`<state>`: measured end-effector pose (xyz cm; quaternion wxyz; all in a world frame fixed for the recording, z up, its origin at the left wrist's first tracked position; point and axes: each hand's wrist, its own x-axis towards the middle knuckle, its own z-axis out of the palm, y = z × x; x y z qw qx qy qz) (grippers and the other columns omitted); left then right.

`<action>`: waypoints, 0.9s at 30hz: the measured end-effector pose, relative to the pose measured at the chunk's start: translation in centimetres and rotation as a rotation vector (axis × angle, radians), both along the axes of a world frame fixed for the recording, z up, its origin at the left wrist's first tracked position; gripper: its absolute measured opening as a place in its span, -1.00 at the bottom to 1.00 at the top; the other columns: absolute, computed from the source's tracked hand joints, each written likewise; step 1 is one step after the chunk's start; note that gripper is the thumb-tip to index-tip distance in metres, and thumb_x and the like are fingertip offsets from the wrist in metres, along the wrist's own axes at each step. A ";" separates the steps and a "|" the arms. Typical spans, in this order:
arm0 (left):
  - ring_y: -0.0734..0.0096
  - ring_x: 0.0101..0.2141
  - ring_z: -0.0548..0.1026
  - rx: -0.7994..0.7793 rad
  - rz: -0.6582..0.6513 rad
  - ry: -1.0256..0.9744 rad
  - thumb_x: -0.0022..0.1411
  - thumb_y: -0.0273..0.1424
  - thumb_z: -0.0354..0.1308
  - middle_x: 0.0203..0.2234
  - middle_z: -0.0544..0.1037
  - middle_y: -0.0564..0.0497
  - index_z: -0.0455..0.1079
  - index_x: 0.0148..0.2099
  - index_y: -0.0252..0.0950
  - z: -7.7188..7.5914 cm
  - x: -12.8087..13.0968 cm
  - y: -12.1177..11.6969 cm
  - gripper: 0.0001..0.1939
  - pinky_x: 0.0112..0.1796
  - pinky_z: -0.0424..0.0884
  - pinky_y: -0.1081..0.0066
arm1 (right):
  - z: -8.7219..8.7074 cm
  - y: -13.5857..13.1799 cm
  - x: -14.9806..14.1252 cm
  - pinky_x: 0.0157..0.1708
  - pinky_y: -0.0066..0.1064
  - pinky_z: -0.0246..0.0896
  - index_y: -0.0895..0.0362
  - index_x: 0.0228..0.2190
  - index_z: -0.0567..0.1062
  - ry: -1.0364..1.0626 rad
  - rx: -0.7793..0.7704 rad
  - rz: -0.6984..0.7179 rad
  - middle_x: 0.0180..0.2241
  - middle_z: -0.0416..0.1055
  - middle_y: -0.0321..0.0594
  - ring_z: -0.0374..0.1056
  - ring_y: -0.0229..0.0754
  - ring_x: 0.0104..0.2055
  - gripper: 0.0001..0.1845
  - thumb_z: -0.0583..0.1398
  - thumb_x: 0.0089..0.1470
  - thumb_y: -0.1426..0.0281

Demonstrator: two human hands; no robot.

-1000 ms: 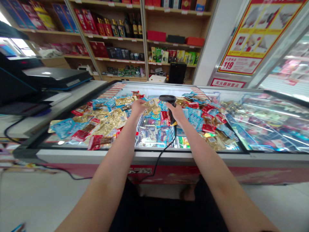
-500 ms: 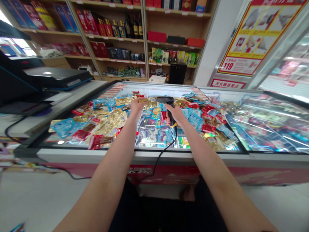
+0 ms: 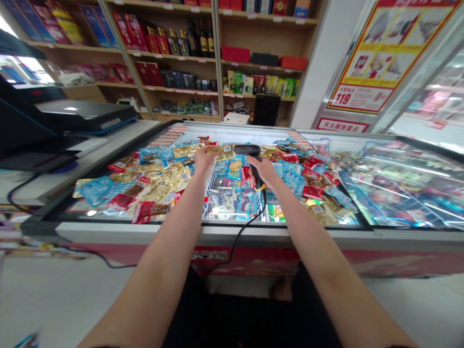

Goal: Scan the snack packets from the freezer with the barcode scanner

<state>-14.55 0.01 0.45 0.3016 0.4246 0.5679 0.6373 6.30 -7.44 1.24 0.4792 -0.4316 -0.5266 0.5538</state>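
Gold pouch: the flat, shiny gold foil pouch [image 3: 224,153] lies flatter than a second ago, when it tilted up; it sits between the hands, above the far part of the basket.
Printed patch: the small white rectangular label [image 3: 227,149] on the pouch shows more plainly now, on the side nearer the scanner.
Scanner: the black plastic pistol-shaped scanner [image 3: 247,149] has shifted slightly left, its head now just beside the pouch; whether they touch cannot be told.
Left hand: the left hand [image 3: 203,158] pinches the pouch by its near end, fingers narrow.
Right hand: the right hand [image 3: 266,171] is wrapped around the scanner's grip.
What it means: patch and scanner head seem better lined up; no sign shows whether anything has been read.
Unchanged: the loose heap of gold, blue and red foil packets [image 3: 168,181], the white slatted plastic basket [image 3: 210,182] and the long, grey-rimmed, glass-topped freezer [image 3: 126,233] look the same; the thin black cable [image 3: 239,236] hangs over its front.
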 end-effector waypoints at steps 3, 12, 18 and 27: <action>0.32 -0.34 0.54 0.007 0.010 0.001 -0.19 -0.55 0.29 -0.50 0.59 0.08 0.62 -0.30 -0.31 -0.1 -0.1 0.1 -0.71 -0.25 0.42 0.41 | 0.1 -0.2 0.0 -0.80 -0.46 0.16 0.05 -0.55 0.31 -0.010 -0.003 0.018 -0.74 0.31 -0.36 0.20 -0.28 -0.80 -0.56 0.30 0.24 0.14; 0.31 -0.36 0.52 -0.006 0.031 0.041 -0.19 -0.52 0.29 -0.53 0.55 0.10 0.63 -0.27 -0.30 -0.1 -0.1 0.0 -0.69 -0.29 0.41 0.41 | 0.7 -0.7 -0.1 -0.81 -0.46 0.13 0.06 -0.54 0.32 -0.008 -0.006 0.014 -0.74 0.32 -0.36 0.19 -0.29 -0.81 -0.59 0.25 0.31 0.23; 0.35 -0.42 0.51 -0.018 -0.013 0.014 -0.14 -0.46 0.38 -0.56 0.49 0.11 0.60 -0.22 -0.31 -0.7 1.0 0.3 -0.67 -0.35 0.41 0.41 | 0.1 0.3 -0.1 -0.80 -0.48 0.14 0.05 -0.49 0.33 -0.009 -0.021 -0.055 -0.73 0.34 -0.39 0.20 -0.29 -0.80 -0.62 0.30 0.28 0.20; 0.48 -0.48 0.43 -0.062 -0.150 -0.157 -0.07 -0.43 0.40 -0.50 0.43 0.16 0.37 -0.26 -0.25 -0.8 7.0 0.2 -0.67 -0.41 0.35 0.48 | 1.4 2.0 2.0 -0.73 -0.43 0.16 0.00 -0.40 0.28 0.179 0.044 -0.522 -0.70 0.26 -0.47 0.24 -0.24 -0.74 -0.58 0.31 0.24 0.03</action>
